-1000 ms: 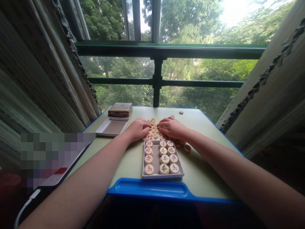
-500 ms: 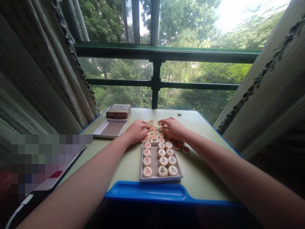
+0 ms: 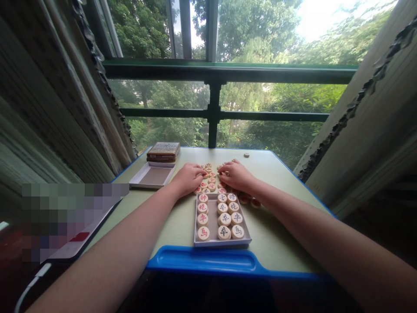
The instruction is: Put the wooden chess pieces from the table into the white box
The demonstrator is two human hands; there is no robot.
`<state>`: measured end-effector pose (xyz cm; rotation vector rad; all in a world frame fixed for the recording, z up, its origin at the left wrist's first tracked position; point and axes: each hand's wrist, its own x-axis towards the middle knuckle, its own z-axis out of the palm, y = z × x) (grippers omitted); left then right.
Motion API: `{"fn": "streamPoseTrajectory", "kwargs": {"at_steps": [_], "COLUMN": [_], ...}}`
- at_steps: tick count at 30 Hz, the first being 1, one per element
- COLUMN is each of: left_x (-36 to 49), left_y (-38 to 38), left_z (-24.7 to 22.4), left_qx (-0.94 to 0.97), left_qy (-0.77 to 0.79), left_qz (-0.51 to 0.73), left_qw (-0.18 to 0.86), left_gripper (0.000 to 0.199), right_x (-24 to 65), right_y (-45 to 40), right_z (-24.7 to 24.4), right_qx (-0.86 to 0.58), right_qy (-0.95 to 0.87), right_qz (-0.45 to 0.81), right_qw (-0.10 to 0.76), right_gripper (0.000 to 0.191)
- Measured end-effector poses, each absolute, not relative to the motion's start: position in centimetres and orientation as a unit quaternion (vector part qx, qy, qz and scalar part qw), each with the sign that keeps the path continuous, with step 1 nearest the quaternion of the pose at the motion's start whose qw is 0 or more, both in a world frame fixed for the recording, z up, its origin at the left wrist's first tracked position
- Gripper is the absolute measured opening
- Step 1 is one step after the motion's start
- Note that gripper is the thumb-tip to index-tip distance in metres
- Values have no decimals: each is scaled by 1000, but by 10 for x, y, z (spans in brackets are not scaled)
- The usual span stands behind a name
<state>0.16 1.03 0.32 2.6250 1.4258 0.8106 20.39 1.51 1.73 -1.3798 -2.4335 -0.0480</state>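
Observation:
A white box tray (image 3: 198,240) near the table's front holds columns of round wooden pieces, red-marked at its left and black-marked at its right, with a bare strip between. Behind it lie several loose pieces (image 3: 211,187). My left hand (image 3: 189,178) rests at the left side of these, its fingertips touching a red-marked piece (image 3: 205,175). On the right, my right hand (image 3: 237,174) is spread low over other pieces, its fingers apart; the pieces under its palm are partly hidden. More pieces (image 3: 256,203) lie beneath my right wrist.
An open box lid or tray (image 3: 156,174) lies at the back left, with a stack of boxes (image 3: 163,151) behind it. One lone piece (image 3: 246,155) is at the far right. A blue trough (image 3: 205,259) edges the front; a device lies left.
My right hand has lowered slightly and its fingers have shifted over the loose pieces. My left hand has barely moved. The whole view has shifted a little.

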Motion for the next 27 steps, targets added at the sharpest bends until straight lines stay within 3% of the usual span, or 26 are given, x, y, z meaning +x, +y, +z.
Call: {"fn": "streamPoseTrajectory", "kwargs": {"at_steps": [6,16,23,27], "left_x": [-2,7,8,6], "left_y": [11,-3,-4,-1], "left_z": [4,15,17,17], "left_qx": [827,834,825,809], "left_qy": [472,398,373,372], "left_qz": [306,379,425,455], "left_qw": [-3,51,24,1], "left_gripper": [32,23,22,25], "right_x": [204,199,194,191], "right_y": [14,5,0,-5], "right_z": [25,38,38,37], "right_qx": [-497,-452,-425,-385], "right_qy": [-828,-742,-737,-786], "right_qz": [39,341,360,290], "right_qw": [256,360,384,386], "right_gripper": [14,21,23,32]}}
